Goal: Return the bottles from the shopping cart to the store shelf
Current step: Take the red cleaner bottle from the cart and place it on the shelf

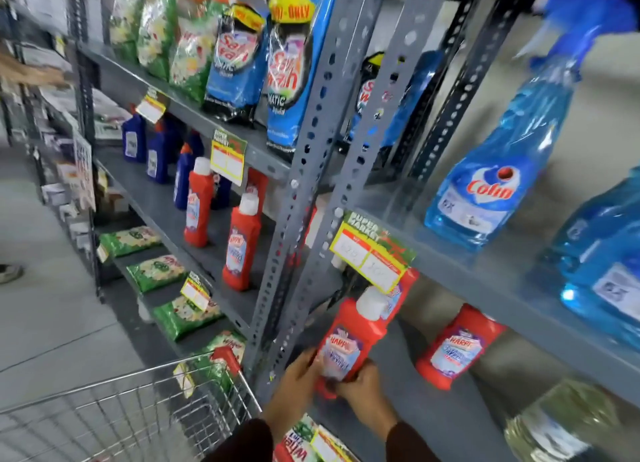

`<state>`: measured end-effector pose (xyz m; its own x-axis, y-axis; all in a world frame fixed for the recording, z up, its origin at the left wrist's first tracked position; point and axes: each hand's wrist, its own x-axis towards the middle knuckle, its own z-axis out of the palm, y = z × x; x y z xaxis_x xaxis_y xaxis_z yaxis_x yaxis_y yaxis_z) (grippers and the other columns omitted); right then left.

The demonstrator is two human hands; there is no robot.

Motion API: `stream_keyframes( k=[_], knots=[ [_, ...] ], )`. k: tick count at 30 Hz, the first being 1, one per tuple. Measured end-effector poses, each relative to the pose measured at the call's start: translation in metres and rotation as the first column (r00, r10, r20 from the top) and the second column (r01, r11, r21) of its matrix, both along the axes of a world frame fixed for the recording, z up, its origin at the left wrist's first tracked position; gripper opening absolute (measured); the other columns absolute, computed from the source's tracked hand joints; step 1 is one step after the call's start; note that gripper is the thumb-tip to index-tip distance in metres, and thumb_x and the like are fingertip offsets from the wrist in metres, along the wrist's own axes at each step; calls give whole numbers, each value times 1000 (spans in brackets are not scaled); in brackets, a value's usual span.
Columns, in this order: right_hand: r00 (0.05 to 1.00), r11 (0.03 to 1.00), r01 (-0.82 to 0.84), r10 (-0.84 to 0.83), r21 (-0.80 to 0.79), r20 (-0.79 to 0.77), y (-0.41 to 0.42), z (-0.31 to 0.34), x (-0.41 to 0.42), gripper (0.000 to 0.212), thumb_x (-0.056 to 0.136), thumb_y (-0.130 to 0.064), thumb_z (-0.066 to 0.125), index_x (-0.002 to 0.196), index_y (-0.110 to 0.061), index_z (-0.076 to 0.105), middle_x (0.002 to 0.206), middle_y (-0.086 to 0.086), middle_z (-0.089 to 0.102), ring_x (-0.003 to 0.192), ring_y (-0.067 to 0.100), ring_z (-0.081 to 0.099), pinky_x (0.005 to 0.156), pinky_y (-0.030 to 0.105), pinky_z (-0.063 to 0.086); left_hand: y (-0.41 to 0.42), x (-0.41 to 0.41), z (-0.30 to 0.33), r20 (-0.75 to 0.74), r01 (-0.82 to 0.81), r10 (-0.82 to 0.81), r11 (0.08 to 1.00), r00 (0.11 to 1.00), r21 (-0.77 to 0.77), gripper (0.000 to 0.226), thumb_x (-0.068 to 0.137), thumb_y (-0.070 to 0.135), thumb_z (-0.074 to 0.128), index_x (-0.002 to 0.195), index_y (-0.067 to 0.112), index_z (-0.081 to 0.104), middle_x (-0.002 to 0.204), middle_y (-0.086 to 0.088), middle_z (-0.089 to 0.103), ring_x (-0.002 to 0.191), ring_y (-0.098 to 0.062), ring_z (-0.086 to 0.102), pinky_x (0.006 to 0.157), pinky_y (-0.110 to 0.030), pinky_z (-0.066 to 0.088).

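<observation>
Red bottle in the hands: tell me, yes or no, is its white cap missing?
No. The red bottle, gripped low by the left hand and right hand, has its white cap on.

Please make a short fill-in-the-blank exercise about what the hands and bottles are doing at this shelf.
1. Both hands, left hand and right hand, hold a ____ bottle with a white cap.
2. The spray bottle on the upper shelf holds ____ liquid.
3. The wire cart stands to the ____ of the hands.

Missing words: red; blue; left
</observation>
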<state>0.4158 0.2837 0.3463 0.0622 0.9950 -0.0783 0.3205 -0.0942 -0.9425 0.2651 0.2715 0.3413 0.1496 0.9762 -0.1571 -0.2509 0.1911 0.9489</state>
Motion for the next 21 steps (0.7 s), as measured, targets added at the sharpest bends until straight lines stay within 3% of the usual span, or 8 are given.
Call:
stream_keyframes(
  k=[3,6,8,10,13,17,19,21],
  knots=[
    [999,1000,13,-13,-5,46,25,-5,-1,55,51,-5,83,104,-15,68,90,-13,79,97,22,72,81,32,58,18,-1,-19,4,-5,5,996,1000,-84,21,99,22,50,100,21,71,112,-7,73,104,-20,68,100,-39,50],
    [993,999,-16,12,35,115,43,-8,-2,54,60,7,81,106,-15,66,94,-13,76,81,-5,69,77,21,54,36,4,-21,50,-19,24,994,998,-108,23,99,16,48,113,14,67,127,-17,65,117,-26,60,110,-44,41],
    [992,999,8,-13,47,122,51,-14,-1,51,64,10,79,97,-26,67,96,-10,74,84,2,71,79,28,57,44,11,-19,104,-27,40,992,994,-120,29,100,12,47,125,9,61,134,-17,59,124,-26,55,111,-43,40],
    [994,998,27,-33,59,107,55,-22,2,46,61,-6,82,95,-35,69,101,-6,74,96,21,71,86,43,58,53,19,-23,139,-33,52,991,989,-130,35,100,6,42,133,1,52,138,-18,54,121,-22,52,98,-27,49],
    [997,997,56,-59,60,45,57,-35,6,51,55,-32,81,98,-55,66,108,-5,73,105,26,69,93,50,55,60,28,-28,187,-33,57,991,981,-129,40,99,-1,37,139,-4,42,142,-20,47,116,-20,46,69,-10,52],
    [996,993,94,-94,77,-5,53,-34,-1,47,65,-25,79,99,-54,66,110,-8,72,109,25,67,96,51,52,62,29,-26,285,9,46,982,957,-189,37,100,0,36,137,-1,42,130,-15,48,104,-21,51,56,-10,53],
    [993,991,115,-116,74,8,51,-39,0,40,74,-8,75,96,-40,67,107,-5,72,107,26,67,96,54,52,62,27,-25,246,-28,80,977,966,-210,37,97,8,46,134,8,44,139,-15,49,113,-19,49,81,-20,54],
    [990,990,125,-129,69,59,48,-43,2,37,80,-1,71,95,-34,64,105,-3,71,107,29,67,96,53,52,55,27,-30,118,-6,21,992,993,-127,63,81,36,61,139,23,42,144,-8,49,125,-17,47,109,-35,40]
  ],
)
